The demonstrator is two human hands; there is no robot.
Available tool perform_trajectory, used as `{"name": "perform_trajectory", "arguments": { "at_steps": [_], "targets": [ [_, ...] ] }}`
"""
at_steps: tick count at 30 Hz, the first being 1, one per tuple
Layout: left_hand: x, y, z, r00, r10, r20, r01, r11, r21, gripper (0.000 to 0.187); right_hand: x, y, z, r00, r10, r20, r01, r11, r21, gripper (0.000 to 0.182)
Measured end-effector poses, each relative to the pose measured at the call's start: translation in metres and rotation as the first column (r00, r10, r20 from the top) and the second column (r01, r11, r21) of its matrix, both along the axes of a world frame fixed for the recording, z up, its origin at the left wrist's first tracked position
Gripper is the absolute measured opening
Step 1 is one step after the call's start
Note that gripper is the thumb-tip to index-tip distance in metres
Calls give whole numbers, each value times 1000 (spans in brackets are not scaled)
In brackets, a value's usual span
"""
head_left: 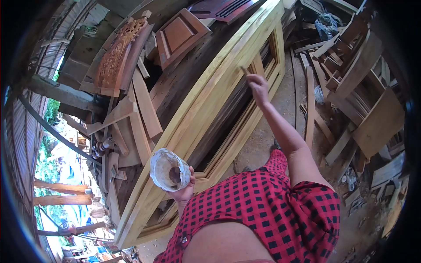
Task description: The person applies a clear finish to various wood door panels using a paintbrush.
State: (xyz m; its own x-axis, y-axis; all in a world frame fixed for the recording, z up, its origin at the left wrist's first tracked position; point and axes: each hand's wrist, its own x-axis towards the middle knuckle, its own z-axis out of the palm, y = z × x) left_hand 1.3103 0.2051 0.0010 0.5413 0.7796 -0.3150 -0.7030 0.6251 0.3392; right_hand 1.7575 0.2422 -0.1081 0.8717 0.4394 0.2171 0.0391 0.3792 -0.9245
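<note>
My left hand is wrapped round a white plastic tub, its mouth tilted toward me, with a little brown stuff at the bottom. Over the upper part of a long pale yellow wooden frame, my right hand is closed on a small brush-like tool. The tool's tip is at or just above the wood; contact cannot be made out. The frame has narrow openings and lies across a dark wooden surface.
A carved wooden panel and a reddish-brown panel lie at the upper left, with loose boards below them. Scrap wood and boards are heaped on the right. Sawdust covers the floor between frame and heap.
</note>
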Motion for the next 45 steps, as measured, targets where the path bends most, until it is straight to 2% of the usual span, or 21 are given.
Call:
{"name": "perform_trajectory", "arguments": {
  "at_steps": [3,4,6,8,10,13,17,19,20,22,23,25,28,30,32,34,36,38,42,44,45],
  "targets": [
    [32,6,-1,999,24,-31,-23,1000,8,68,-32,-2,-21,948,68,312,-37,994,-104,23],
    [43,7,-2,999,21,-39,-21,1000,8,68,-50,-12,-17,932,134,337,-100,988,-117,21],
    [74,7,-3,998,27,-59,-30,998,-47,68,-69,-27,-31,869,373,326,-330,927,-179,19],
    [109,7,2,995,9,-97,-15,998,-60,68,-66,-43,-19,745,661,90,-637,745,-196,13],
    [138,11,10,990,-7,-141,-3,997,-74,68,-38,-32,-20,715,690,112,-676,723,-142,14],
    [174,18,19,989,-32,-143,24,998,-56,67,43,-8,-16,794,607,39,-599,791,-124,14],
    [198,19,22,994,-5,-105,-3,997,-80,64,165,4,-14,846,503,-176,-495,864,91,15],
    [202,15,18,995,1,-103,-9,997,-80,63,212,14,-23,934,324,-151,-309,944,112,17],
    [204,14,16,994,-4,-111,-7,996,-93,64,231,16,-23,928,289,-234,-273,957,98,18],
    [211,11,16,992,-4,-124,-9,994,-105,64,255,33,-41,920,177,-349,-128,979,157,18],
    [215,10,16,991,-4,-133,-11,994,-108,65,255,36,-41,919,182,-351,-132,978,160,18],
    [220,13,17,991,3,-137,-18,994,-106,66,251,39,-43,934,-32,-357,63,995,75,17],
    [226,17,19,993,13,-120,-23,996,-84,69,202,35,-37,990,-32,-139,36,999,20,16],
    [230,20,21,990,29,-141,-39,997,-69,70,157,17,-10,992,92,90,-91,996,-23,15],
    [233,21,21,989,46,-142,-56,996,-67,70,111,-4,25,933,252,258,-261,965,-1,15],
    [239,19,21,989,56,-139,-66,996,-67,70,80,-19,45,812,523,259,-528,848,-56,15],
    [246,19,23,988,53,-148,-64,995,-75,70,72,-16,53,660,741,125,-747,665,7,16],
    [249,17,22,986,69,-154,-82,993,-80,71,86,-2,48,686,704,184,-720,694,27,19],
    [249,12,21,981,94,-171,-111,990,-91,75,173,14,44,818,575,31,-575,815,70,16],
    [248,10,19,979,100,-177,-118,988,-96,76,228,22,39,915,395,82,-401,913,80,18],
    [248,9,17,977,101,-187,-121,988,-98,77,251,23,38,935,353,14,-352,930,108,19]
  ]
}}
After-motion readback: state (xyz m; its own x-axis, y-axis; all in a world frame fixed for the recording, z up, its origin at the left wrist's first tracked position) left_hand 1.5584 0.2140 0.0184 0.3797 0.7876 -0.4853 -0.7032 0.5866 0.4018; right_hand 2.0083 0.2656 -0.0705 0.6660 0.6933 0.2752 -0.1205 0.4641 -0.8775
